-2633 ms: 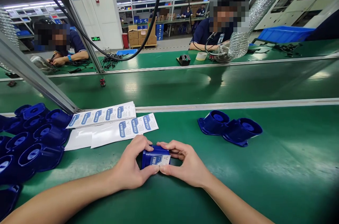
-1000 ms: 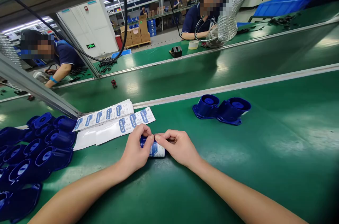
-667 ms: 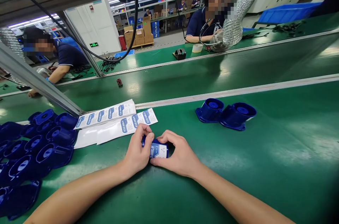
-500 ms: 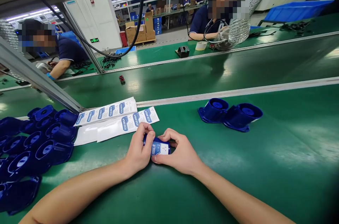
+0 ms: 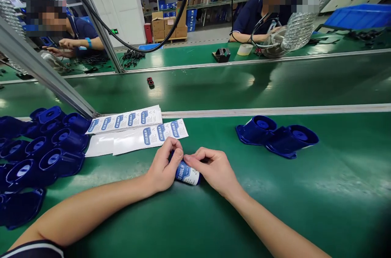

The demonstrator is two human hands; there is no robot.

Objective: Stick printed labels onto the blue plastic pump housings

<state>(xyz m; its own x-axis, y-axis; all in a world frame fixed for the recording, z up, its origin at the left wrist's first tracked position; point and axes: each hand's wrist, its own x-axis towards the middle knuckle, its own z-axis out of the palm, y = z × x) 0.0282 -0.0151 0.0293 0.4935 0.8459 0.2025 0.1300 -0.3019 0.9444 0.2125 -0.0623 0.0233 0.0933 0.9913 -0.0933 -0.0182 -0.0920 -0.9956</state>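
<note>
A blue plastic housing [image 5: 197,178] lies tilted on its side between my hands, with a white-and-blue printed label [image 5: 187,173] around its wall. My left hand [image 5: 166,164] is closed around the housing's left end, thumb on top, and covers much of it. At the label's upper edge, my right hand [image 5: 215,168] presses its thumb against the housing. Its other fingers curl behind, partly hidden. Just beyond my left hand lie label sheets [image 5: 134,144], some labels still on them and part of the backing bare.
Many blue housings [image 5: 39,148] crowd the left side of the green bench. Two more housings [image 5: 291,140] stand at the right. A metal post [image 5: 61,66] slants up on the left. Past the white rail [image 5: 275,108], a small red-and-black part [image 5: 150,82] sits on green surface; two co-workers sit beyond.
My right hand has shifted from gripping the housing's right end to pressing at the label's upper edge. The housing has tilted, right end lower. My view has shifted slightly.
</note>
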